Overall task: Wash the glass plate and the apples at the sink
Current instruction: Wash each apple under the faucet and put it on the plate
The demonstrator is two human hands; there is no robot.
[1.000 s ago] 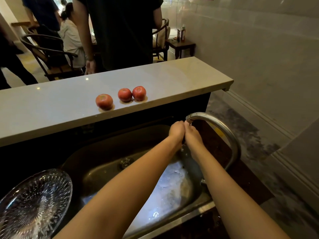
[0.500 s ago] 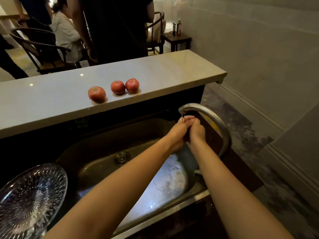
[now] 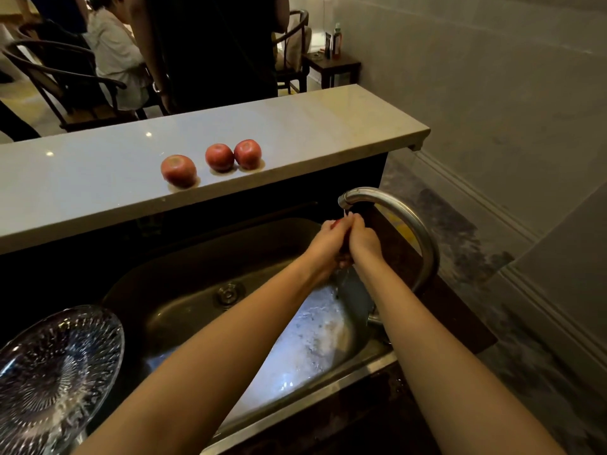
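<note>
1. Red apple [image 3: 335, 223], mostly hidden, sits clamped in the curled fingers of left hand [image 3: 328, 244] and right hand [image 3: 364, 239] under the curved steel tap [image 3: 423, 244].
2. Ribbed glass plate [image 3: 56, 366] lies left of the sink [image 3: 184, 267]; three round apples [image 3: 219, 157] rest on the smooth counter [image 3: 82, 178].

light: dim, warm | glare: sink basin [image 3: 308, 353]; countertop [image 3: 82, 185] | edges: bowed; slightly soft

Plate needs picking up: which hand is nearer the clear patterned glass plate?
Left. The left hand is up-right of the glass plate; the right hand, pressed against it, lies just beyond.
</note>
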